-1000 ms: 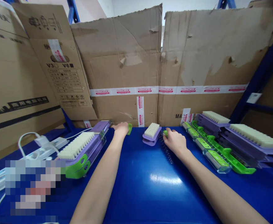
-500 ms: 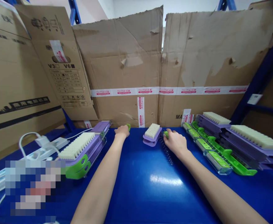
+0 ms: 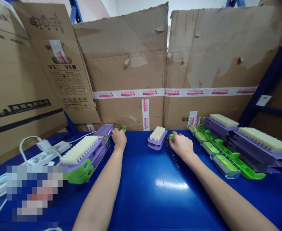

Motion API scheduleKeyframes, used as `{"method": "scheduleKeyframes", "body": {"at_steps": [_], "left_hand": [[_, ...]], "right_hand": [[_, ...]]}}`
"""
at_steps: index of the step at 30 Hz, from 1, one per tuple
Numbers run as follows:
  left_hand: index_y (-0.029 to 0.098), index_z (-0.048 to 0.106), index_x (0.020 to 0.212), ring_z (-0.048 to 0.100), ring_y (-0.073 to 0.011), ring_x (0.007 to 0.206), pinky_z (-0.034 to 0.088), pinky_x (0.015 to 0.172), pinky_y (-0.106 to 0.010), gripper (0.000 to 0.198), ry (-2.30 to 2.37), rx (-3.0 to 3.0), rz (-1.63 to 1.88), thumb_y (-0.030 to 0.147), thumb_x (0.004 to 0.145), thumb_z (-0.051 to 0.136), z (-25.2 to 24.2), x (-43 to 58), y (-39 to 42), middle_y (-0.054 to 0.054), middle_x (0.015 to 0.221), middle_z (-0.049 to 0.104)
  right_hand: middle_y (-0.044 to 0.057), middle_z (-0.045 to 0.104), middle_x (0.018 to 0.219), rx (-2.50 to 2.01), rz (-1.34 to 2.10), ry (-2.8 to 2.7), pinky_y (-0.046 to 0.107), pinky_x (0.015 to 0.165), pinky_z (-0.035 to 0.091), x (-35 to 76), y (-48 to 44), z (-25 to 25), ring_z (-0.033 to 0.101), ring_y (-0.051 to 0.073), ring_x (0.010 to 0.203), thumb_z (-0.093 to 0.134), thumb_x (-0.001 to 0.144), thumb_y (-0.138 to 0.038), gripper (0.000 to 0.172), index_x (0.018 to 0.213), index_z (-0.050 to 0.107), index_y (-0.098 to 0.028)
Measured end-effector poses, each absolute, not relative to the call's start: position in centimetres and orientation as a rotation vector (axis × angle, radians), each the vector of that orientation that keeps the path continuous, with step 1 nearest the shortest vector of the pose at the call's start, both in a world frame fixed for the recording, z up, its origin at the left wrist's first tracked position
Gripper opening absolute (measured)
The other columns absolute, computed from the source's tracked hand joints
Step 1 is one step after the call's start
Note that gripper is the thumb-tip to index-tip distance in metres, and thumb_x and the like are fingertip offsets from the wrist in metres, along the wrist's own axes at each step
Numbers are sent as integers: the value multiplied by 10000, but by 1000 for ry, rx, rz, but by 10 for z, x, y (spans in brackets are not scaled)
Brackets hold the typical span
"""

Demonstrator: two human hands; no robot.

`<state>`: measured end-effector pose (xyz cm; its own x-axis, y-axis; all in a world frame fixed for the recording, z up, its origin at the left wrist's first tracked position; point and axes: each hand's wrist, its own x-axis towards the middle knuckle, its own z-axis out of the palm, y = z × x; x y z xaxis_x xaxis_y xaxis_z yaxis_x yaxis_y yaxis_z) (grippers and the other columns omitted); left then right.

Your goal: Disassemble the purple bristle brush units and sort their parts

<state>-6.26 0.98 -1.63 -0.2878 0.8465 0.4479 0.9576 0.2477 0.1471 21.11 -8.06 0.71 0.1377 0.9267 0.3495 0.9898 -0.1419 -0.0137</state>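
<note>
My left hand (image 3: 119,138) is closed with a small green piece (image 3: 123,128) showing past its fingers. It is right beside the far end of a long purple device (image 3: 103,130) with a cream bristled pad and green end. My right hand (image 3: 182,145) is closed around a green-tipped piece (image 3: 171,137), most of it hidden by the fingers. A dark coiled strip (image 3: 172,155) runs along the blue surface below these fingers. Between my hands sits a small purple block (image 3: 156,145) topped with cream bristles (image 3: 157,134).
At the right lie clear-sided green pieces (image 3: 212,148), a long green strip (image 3: 239,162) and purple parts with bristled pads (image 3: 266,139). A white power strip (image 3: 56,150) with cables lies at the left. Cardboard panels (image 3: 131,70) wall off the back.
My left hand has moved left with the green piece, up to the end of the long purple device. My right hand has stayed in place.
</note>
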Motion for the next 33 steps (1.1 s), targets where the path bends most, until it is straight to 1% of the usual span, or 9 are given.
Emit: {"method": "scheduleKeyframes", "body": {"at_steps": [4, 6, 9, 12, 19, 22, 27, 33], "left_hand": [[147, 644, 1063, 418, -286, 1059, 385, 824, -349, 362, -2283, -1636, -607, 114, 828, 371, -17, -63, 10, -181, 1119, 463], [131, 624, 1083, 413, -287, 1059, 382, 821, -347, 365, -2266, -1617, -626, 97, 808, 387, -17, -62, 9, -189, 1120, 452], [141, 602, 1105, 414, -291, 1053, 373, 820, -362, 362, -2205, -1593, -634, 108, 795, 418, -15, -62, 6, -184, 1117, 446], [142, 615, 1071, 415, -299, 1054, 357, 832, -380, 331, -2159, -1611, -594, 123, 792, 437, -13, -60, 4, -180, 1119, 449], [116, 664, 958, 450, -301, 1003, 371, 800, -388, 326, -2011, -1662, -491, 110, 808, 375, -13, -58, 5, -177, 1043, 507], [104, 677, 929, 456, -301, 1002, 383, 797, -387, 323, -2028, -1657, -479, 116, 802, 381, -17, -59, 7, -180, 1037, 517], [87, 682, 933, 454, -295, 1015, 388, 820, -387, 332, -2108, -1636, -501, 130, 799, 382, -22, -62, 11, -185, 1064, 526], [81, 673, 954, 453, -297, 1036, 368, 849, -412, 345, -2132, -1624, -500, 165, 806, 373, -24, -61, 12, -179, 1080, 540]], "right_hand": [[122, 639, 970, -2157, -382, -1872, 328, 648, 472, 212, -80, 5, 654, 253, 802, 369, 891, -386, 393, 1202, 503, -185], [121, 639, 969, -2159, -378, -1872, 325, 652, 472, 212, -79, 5, 655, 250, 802, 367, 892, -385, 390, 1200, 504, -187], [123, 639, 971, -2160, -369, -1874, 325, 659, 471, 212, -79, 5, 654, 251, 811, 368, 891, -383, 387, 1193, 507, -186], [120, 639, 975, -2155, -371, -1875, 331, 653, 471, 212, -79, 6, 654, 256, 812, 370, 890, -382, 383, 1192, 503, -187], [123, 636, 953, -2165, -357, -1877, 319, 656, 466, 212, -80, 7, 654, 247, 814, 367, 889, -365, 343, 1136, 520, -182], [126, 636, 943, -2162, -348, -1879, 323, 647, 468, 212, -80, 7, 656, 253, 798, 371, 884, -359, 339, 1124, 525, -174], [120, 633, 933, -2151, -370, -1879, 322, 625, 469, 211, -79, 5, 657, 256, 781, 375, 882, -366, 334, 1106, 529, -172], [122, 629, 939, -2161, -374, -1893, 316, 628, 465, 211, -80, 6, 657, 244, 780, 371, 887, -360, 324, 1104, 524, -173]]}}
